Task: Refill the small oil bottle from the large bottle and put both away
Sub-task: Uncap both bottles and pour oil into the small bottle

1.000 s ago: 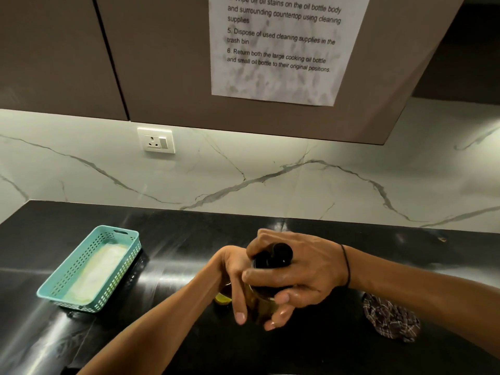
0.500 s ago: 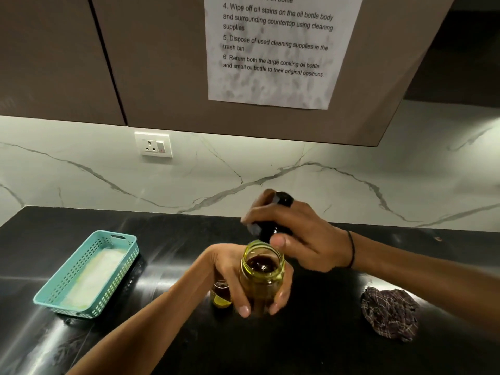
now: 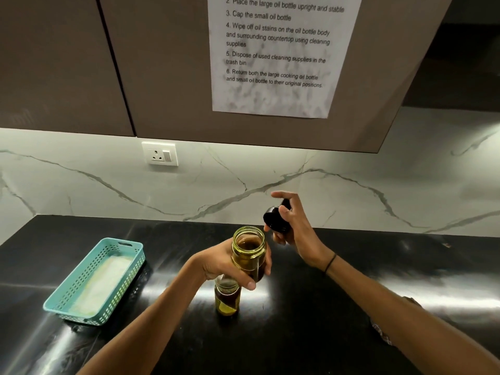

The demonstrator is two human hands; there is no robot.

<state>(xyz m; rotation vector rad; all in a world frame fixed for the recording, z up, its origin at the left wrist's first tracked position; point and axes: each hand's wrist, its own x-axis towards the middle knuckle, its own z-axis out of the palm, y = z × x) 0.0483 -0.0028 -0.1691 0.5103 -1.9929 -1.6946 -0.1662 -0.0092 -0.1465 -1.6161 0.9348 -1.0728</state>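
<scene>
My left hand [image 3: 227, 267] grips a glass oil bottle [image 3: 248, 250] with a wide open mouth, held above the black countertop [image 3: 311, 334]; dark oil shows inside. Up and to its right, my right hand [image 3: 292, 226] holds the bottle's black cap [image 3: 276, 220], clear of the mouth. A second, smaller glass bottle [image 3: 227, 297] with yellowish oil stands upright on the counter just below my left hand, its top partly hidden by my fingers.
A teal perforated basket [image 3: 65, 307] with a pale liner sits at the left of the counter. A checked cloth [image 3: 381, 334] lies mostly hidden behind my right forearm. An instruction sheet [image 3: 278, 55] hangs on the cabinet above, and a wall socket [image 3: 159, 153] sits in the marble backsplash.
My right hand has lifted the black cap off the bottle and carried it up and to the right. My left hand has raised the bottle, uncovering the smaller bottle below.
</scene>
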